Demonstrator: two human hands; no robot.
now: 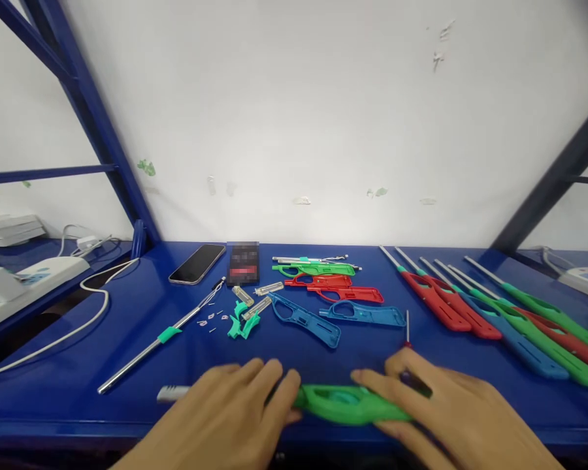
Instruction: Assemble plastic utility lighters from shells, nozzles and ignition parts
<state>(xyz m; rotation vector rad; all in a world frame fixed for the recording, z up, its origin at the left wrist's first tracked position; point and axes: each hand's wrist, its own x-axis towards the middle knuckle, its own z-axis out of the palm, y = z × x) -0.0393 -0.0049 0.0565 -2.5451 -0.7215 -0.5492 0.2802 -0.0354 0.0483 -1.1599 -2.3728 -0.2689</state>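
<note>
A green lighter (345,405) with a metal tube lies sideways between my hands near the table's front edge. My left hand (230,411) is closed around its tube end, whose pale tip pokes out at the left. My right hand (436,405) has thumb and fingers on the green handle, and a small screwdriver (408,329) with a red collar sticks up from the same hand. Behind them lie blue half shells (306,320), red half shells (353,294) and a green half shell (318,268). Teal trigger pieces (242,321) and clear fuel tanks (269,288) sit left of these.
Several whole lighters (519,333) lie in a row at the right. At the left are a loose metal tube (142,354) with a teal piece, a phone (197,264), a dark box (244,261) and a white cable (102,303). Blue shelf posts (98,117) flank the table.
</note>
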